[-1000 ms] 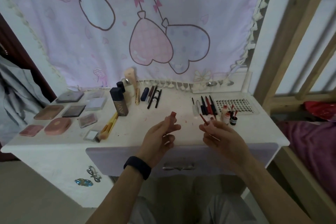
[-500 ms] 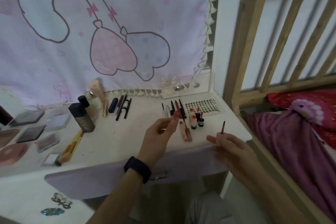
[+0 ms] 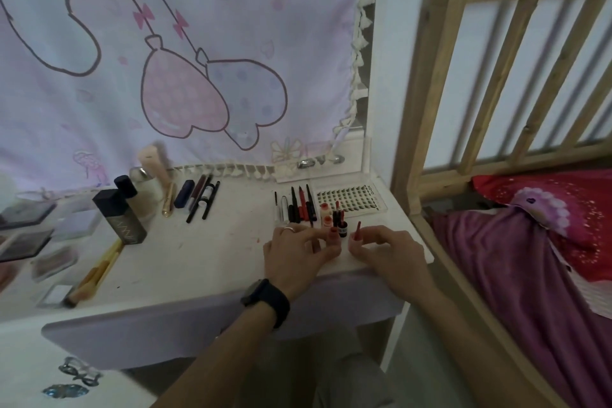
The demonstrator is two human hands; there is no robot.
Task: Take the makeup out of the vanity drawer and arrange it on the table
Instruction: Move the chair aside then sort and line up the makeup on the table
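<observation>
Both hands rest low on the right end of the white vanity table (image 3: 205,255). My left hand (image 3: 298,252), with a ring and a black wristband, pinches a small red lip tube (image 3: 332,236) against the tabletop. My right hand (image 3: 390,252) holds a thin red lip pencil (image 3: 357,230) that points up and away. Just behind the fingers stand small bottles (image 3: 341,223) and a row of black and red pencils (image 3: 299,207). The lilac drawer front (image 3: 185,328) below the table edge looks closed.
A lash tray (image 3: 351,199) lies at the back right. A dark foundation bottle (image 3: 119,217), pens (image 3: 198,197), brushes (image 3: 96,272) and palettes (image 3: 26,242) fill the left half. A wooden bed frame (image 3: 496,83) with purple bedding (image 3: 530,275) stands close on the right.
The view swung right. Both hands dropped from mid-air to the table's right end, carrying the red tube and the red pencil to the spot beside the small bottles.
</observation>
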